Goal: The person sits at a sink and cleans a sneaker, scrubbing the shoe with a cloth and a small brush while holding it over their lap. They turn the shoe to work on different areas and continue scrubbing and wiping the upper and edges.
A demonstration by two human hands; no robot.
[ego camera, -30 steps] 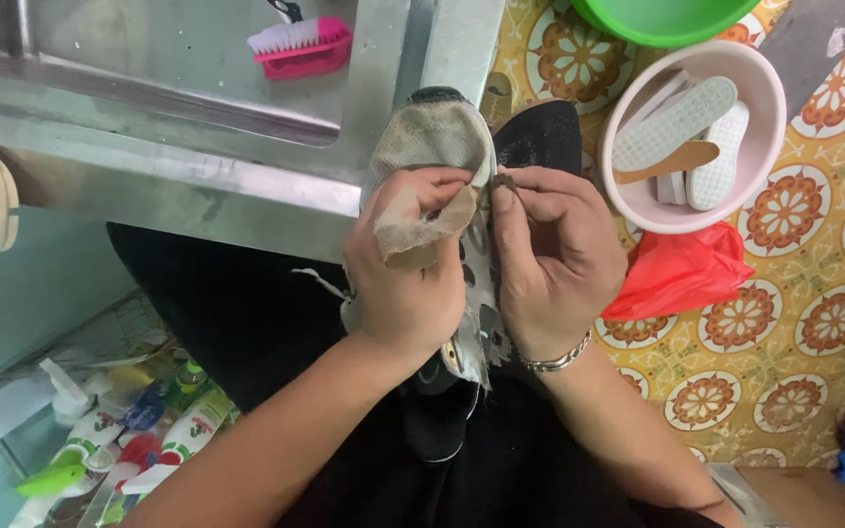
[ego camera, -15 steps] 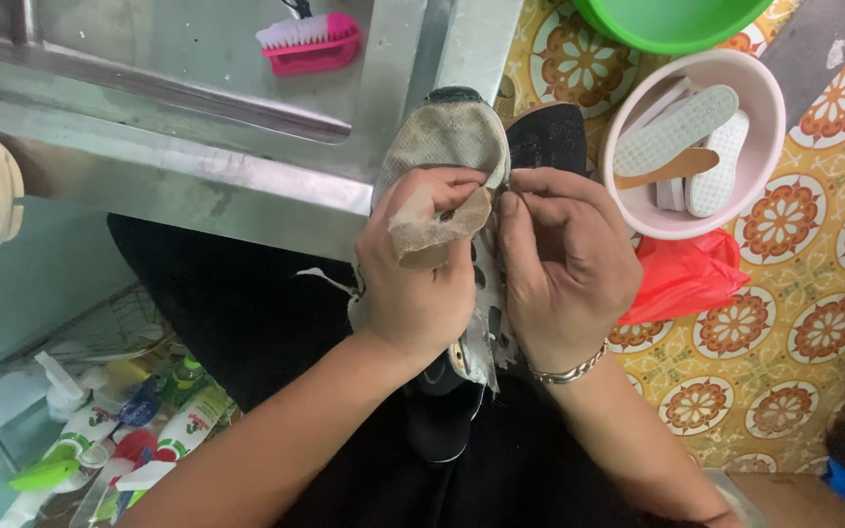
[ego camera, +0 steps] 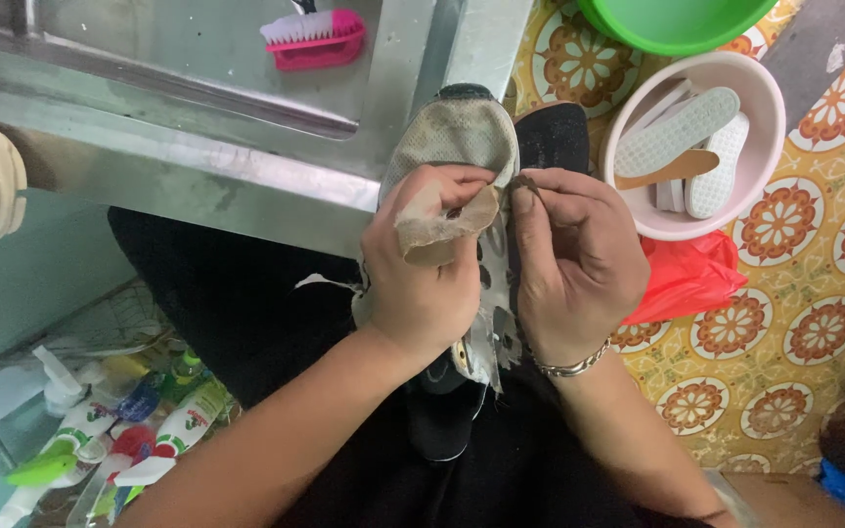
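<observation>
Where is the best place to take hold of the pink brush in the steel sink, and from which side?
Probably from above, around the pink brush's pink back: it lies flat in the steel sink with nothing over it, and its white bristles show along one long edge.

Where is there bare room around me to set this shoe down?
Bare metal lies in the sink basin left of the pink brush, and along its rim. Patterned floor shows right of the red bag. The pink bowl and bottle rack are crowded.

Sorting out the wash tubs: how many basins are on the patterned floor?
2: a pink basin holding white insoles, right of the hands, and a green basin at the top edge, partly cut off. Others may lie outside view.
</observation>
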